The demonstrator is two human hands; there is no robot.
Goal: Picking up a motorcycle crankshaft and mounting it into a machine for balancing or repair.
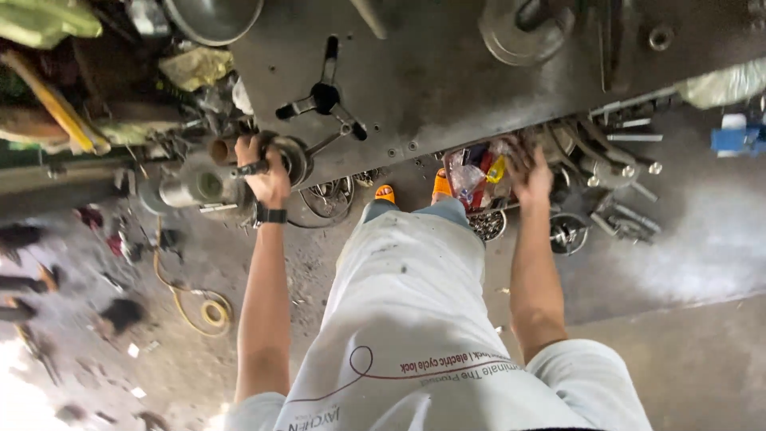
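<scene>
My left hand (267,172), with a black wristwatch (271,215), is closed around a dark metal handle (249,168) at the left end of a heavy steel machine table (447,88). A grey metal cylinder (191,188) sticks out just left of that hand. My right hand (527,172) reaches under the table's edge. Its fingers are spread over clear plastic bags of small colourful items (475,172). Whether it grips anything cannot be told. My feet in orange sandals (385,193) stand between the two hands.
A three-spoke black lever (325,97) sits on the table face. Metal rings and wheel-like parts (568,231) and bolts (626,172) lie under the table at right. A yellow hose coil (209,310) lies on the dusty concrete floor at left, amid scattered scrap.
</scene>
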